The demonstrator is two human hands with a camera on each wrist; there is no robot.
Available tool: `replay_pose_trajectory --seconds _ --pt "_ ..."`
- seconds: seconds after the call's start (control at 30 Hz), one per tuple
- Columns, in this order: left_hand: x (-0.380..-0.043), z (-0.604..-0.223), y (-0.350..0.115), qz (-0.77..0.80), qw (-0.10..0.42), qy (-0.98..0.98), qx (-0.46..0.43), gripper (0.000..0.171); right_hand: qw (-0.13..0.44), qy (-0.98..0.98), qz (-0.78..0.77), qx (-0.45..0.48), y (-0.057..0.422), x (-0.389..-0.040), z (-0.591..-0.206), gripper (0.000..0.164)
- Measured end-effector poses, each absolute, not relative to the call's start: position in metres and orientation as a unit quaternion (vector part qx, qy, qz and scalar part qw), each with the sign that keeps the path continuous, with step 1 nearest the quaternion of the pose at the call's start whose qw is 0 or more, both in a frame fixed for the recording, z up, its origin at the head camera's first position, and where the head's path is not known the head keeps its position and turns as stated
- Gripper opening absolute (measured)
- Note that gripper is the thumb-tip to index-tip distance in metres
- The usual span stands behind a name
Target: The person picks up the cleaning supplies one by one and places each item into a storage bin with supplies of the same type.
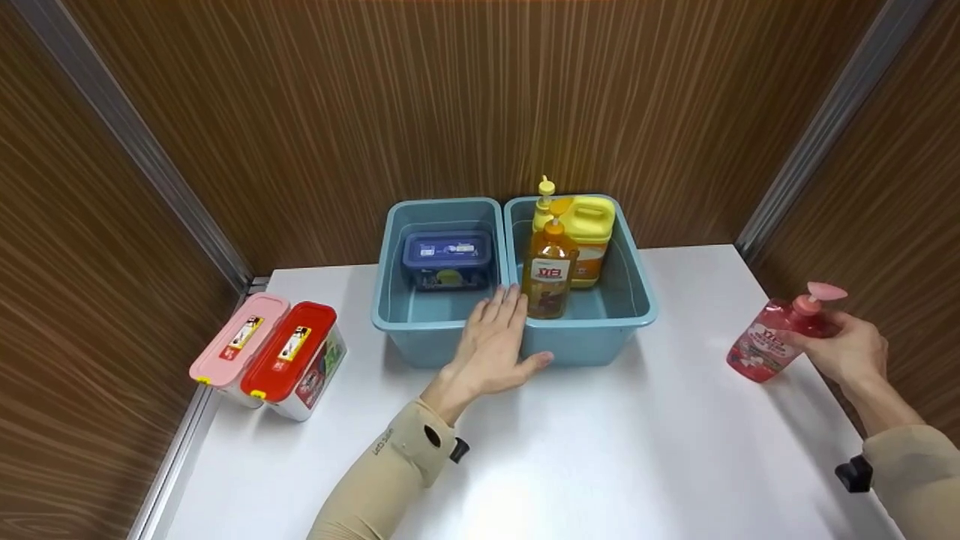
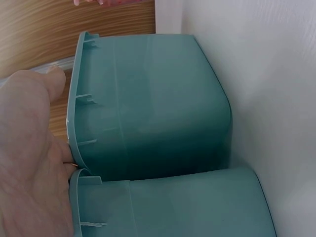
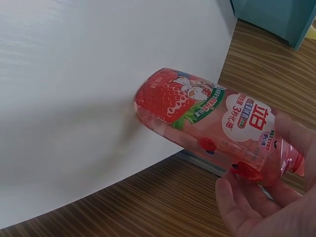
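- Left hand [image 1: 491, 345]: palm down, fingers straight and close together, thumb out to the side. Lies over the front rims where the two bins meet, gripping nothing. Fingertips just beside the orange bottle.
- Right hand [image 1: 851, 349]: clamped round the upper part of the pink bottle [image 1: 765, 349], thumb on one side, fingers on the other.
- Hands well apart, one at the middle, one far right.
- Pink bottle: at the right edge of the surface [image 1: 600, 442], tilted, pump end up and to the right. Strawberry print on label. Can't tell if its base touches the surface.
- Left bin [image 1: 420, 345] and right bin [image 1: 592, 345]: blue-green, side by side near the back panel [image 1: 337, 112].
- Left bin holds the purple box [image 1: 448, 259], lid on, toward the right wall.
- Right bin: orange bottle [image 1: 551, 274] upright near the front left; yellow jug [image 1: 592, 244] behind it, handle up; yellow pump bottle [image 1: 546, 187] back left, mostly hidden by the orange one.
- Far left on the surface: pink-lid box [image 1: 240, 337] and red-lid box [image 1: 292, 352], side by side, both lidded. Red one nearer the bins.
- Tan sleeves [image 1: 397, 465] on both arms, small black part at each wrist.
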State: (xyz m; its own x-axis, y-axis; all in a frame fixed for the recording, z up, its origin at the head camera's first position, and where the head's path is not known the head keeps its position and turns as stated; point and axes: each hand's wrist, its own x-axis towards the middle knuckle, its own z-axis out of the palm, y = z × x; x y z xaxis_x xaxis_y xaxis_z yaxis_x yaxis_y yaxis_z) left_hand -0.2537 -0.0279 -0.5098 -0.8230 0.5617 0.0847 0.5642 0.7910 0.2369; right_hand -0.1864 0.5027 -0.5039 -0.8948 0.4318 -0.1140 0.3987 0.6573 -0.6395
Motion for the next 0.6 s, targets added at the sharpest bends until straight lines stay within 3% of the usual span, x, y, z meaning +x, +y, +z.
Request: replay_pose_trajectory --seconds 0.6 --pt "-0.2548 -0.5101 -0.0281 -0.128 -0.001 -0.948 -0.292 0.108 0.025 -0.920 0.335 -0.200 0.5086 -0.1888 -0.5070 0.085"
